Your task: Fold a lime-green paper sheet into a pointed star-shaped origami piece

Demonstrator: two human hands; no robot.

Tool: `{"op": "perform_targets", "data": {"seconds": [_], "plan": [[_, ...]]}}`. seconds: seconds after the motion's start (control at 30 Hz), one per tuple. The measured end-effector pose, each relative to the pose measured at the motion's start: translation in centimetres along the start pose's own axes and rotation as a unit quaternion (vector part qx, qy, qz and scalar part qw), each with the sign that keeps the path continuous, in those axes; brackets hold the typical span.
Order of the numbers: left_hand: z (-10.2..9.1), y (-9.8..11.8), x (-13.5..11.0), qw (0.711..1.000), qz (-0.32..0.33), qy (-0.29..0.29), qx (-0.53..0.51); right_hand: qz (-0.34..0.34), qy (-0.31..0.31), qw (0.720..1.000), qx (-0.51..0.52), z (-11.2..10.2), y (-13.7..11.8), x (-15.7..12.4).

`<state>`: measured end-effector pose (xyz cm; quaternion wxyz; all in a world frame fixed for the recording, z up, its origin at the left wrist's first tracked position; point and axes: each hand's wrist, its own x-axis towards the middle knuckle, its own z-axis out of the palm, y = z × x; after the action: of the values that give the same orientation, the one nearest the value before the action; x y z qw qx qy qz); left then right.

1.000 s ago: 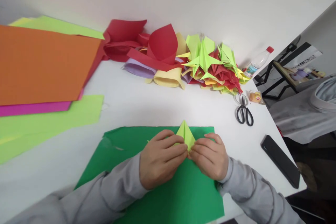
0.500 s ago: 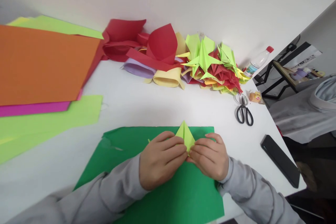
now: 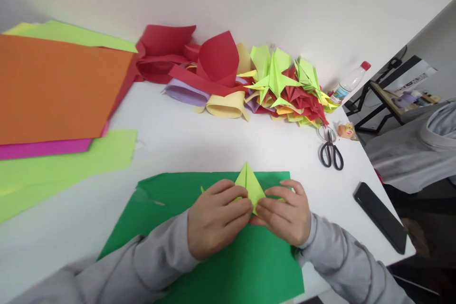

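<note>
A small folded piece of lime-green paper (image 3: 250, 183) is held between both hands, its creased tip pointing away from me. My left hand (image 3: 220, 216) pinches its left side, fingers closed on it. On the right side, my right hand (image 3: 287, 213) grips the paper with the thumb below and fingers above; one finger is lifted a little. Slim green ends of the paper show behind both hands, while its lower part is hidden by the fingers. Beneath the hands lies a dark green sheet (image 3: 235, 266) on the white table (image 3: 171, 147).
Large orange (image 3: 60, 90) and lime sheets (image 3: 107, 152) lie at left. Along the wall are curled red paper (image 3: 218, 59) and a heap of folded paper stars (image 3: 276, 78). Scissors (image 3: 331, 152), a bottle (image 3: 349, 84), a wrapped snack (image 3: 345, 130) and a black case (image 3: 380, 217) are at right, near a grey garment (image 3: 402, 152).
The paper's tip has shifted slightly left, and more of its lower right edge shows. Both hands keep their hold, with a small shift of the right fingers.
</note>
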<state>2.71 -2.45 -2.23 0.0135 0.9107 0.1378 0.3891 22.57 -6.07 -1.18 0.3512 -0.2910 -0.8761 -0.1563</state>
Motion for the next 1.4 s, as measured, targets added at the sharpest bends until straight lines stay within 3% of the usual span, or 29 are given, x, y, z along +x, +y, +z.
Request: {"op": "perform_targets", "data": {"seconds": [0.2, 0.87, 1.07, 1.2, 1.4], "plan": [[0.0, -0.2, -0.5, 1.0, -0.007, 0.001, 0.019, 0.057, -0.012, 0.998, -0.027, 0.1, 1.0, -0.6], [0.4, 0.1, -0.3, 1.0, 0.002, 0.011, 0.025, -0.003, -0.038, 0.997, -0.072, -0.4, 0.4, 0.4], [0.0, 1.0, 0.0, 0.999, -0.007, -0.033, 0.019, -0.018, -0.05, 0.997, -0.058, -0.1, 0.2, 0.2], [-0.4, 0.9, -0.1, 0.998, -0.016, 0.024, 0.061, 0.02, -0.029, 0.998, -0.054, -0.2, 0.8, 0.0], [-1.2, -1.2, -0.2, 0.966, -0.148, 0.145, 0.155, 0.124, 0.059, 0.99, -0.04, -0.6, 2.9, -0.8]]}}
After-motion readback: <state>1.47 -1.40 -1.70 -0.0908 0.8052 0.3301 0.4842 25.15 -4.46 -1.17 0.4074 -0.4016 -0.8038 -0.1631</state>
